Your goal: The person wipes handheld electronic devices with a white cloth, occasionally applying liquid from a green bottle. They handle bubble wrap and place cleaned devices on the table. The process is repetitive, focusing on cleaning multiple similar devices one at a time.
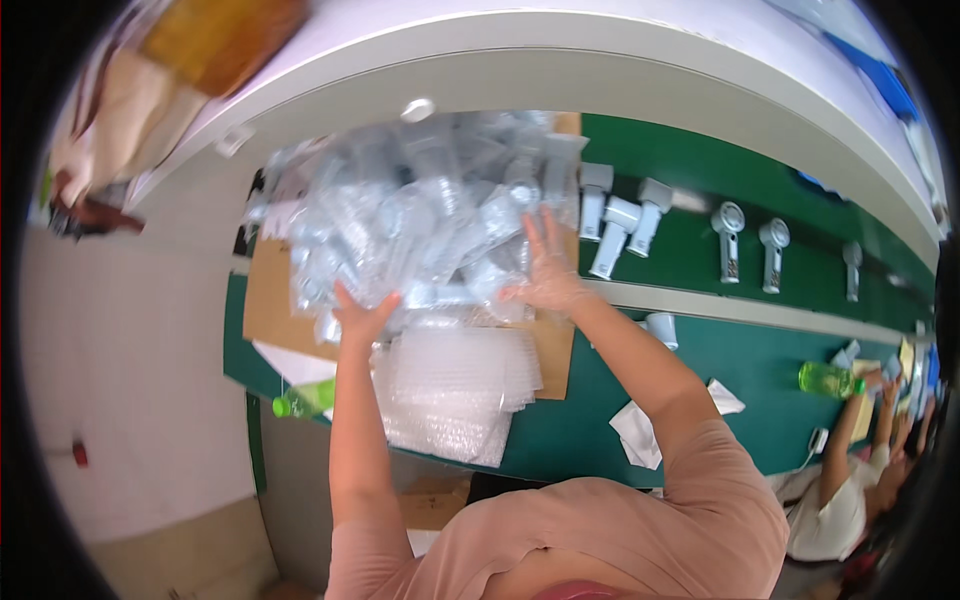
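A large heap of clear bubble-wrap pouches, several with pale handheld fans inside, lies across a cardboard sheet. At the heap's near left edge is my left hand, thumb and fingers spread against the plastic. My right hand rests on the heap's right side, its fingers stretched out over the pouches. I see nothing gripped in either hand. Just below the heap, between my forearms, a stack of flat bubble-wrap bags reaches the table's near edge.
Loose pale fans lie on the green strip at the right, with more fans further along. A green bottle lies by my left forearm. White cloths sit near my right elbow. At far right a co-worker reaches over the table.
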A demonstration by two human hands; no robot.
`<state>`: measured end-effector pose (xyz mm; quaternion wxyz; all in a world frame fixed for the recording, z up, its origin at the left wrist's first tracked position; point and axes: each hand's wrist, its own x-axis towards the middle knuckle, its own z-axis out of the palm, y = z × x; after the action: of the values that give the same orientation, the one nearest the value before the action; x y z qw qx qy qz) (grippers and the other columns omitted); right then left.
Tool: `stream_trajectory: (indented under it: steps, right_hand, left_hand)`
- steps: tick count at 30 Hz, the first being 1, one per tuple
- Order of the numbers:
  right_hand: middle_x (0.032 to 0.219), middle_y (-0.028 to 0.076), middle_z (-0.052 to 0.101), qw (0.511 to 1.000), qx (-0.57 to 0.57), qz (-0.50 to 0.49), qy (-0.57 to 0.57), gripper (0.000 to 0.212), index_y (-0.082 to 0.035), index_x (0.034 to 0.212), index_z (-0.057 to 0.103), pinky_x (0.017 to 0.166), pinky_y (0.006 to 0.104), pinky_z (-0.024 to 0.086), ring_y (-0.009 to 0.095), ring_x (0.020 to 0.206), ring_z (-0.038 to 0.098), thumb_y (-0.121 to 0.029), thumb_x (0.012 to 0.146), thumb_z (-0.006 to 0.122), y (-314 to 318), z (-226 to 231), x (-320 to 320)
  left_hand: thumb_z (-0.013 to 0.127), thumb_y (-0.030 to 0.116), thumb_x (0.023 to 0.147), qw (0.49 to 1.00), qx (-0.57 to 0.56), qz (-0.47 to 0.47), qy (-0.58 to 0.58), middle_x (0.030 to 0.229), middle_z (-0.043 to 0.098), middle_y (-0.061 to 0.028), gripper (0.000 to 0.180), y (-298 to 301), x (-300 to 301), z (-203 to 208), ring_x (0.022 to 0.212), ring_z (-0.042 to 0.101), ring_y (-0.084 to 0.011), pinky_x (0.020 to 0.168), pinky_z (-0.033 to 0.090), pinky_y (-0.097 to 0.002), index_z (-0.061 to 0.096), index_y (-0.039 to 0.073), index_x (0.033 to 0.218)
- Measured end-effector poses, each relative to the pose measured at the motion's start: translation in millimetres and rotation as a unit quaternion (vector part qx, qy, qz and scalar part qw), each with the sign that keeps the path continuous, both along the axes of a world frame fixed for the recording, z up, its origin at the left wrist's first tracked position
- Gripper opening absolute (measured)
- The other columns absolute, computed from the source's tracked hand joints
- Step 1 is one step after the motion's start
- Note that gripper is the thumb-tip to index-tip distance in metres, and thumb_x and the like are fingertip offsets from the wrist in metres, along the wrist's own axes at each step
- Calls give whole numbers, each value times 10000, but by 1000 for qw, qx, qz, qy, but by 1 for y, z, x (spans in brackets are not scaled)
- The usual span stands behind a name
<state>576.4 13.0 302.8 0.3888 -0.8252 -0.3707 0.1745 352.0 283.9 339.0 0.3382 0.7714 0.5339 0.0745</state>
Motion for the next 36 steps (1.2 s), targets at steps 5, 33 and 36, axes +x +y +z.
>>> stream_trajectory:
  steps: [5, 33, 36]
  right_hand:
    - [1632, 302, -91, 999, 29, -6, -44, 1521, -51, 1589, -56, 1247, 517, 171, 513, 1514, 13, -530, 554, 950, 25, -27, -1]
    - [1335, 216, 598, 593, 533, -225, 559, 689, -37, 1364, 524, 1052, 493, 450, 373, 1210, 583, -611, 982, 509, -191, 8, 30]
    - [1462, 253, 510, 512, 597, -81, 612, 915, -34, 1461, 464, 1103, 545, 413, 430, 1332, 507, -773, 927, 391, -220, 6, 30]
  left_hand:
    - [922, 373, 676, 997, 57, 2, -49, 1558, 221, -404, 1329, 9, 30, -16, 1453, 271, -521, 1195, 296, -492, 38, 32, 1608]
    - [810, 226, 822, 864, 112, -491, -3, 1090, 651, -282, 497, -262, 238, -40, 1052, 643, -422, 893, 526, -476, 591, -59, 1166]
    - [838, 218, 787, 901, 102, -422, -20, 1101, 622, -322, 638, -286, 242, -50, 1050, 623, -472, 881, 518, -505, 495, -66, 1245]
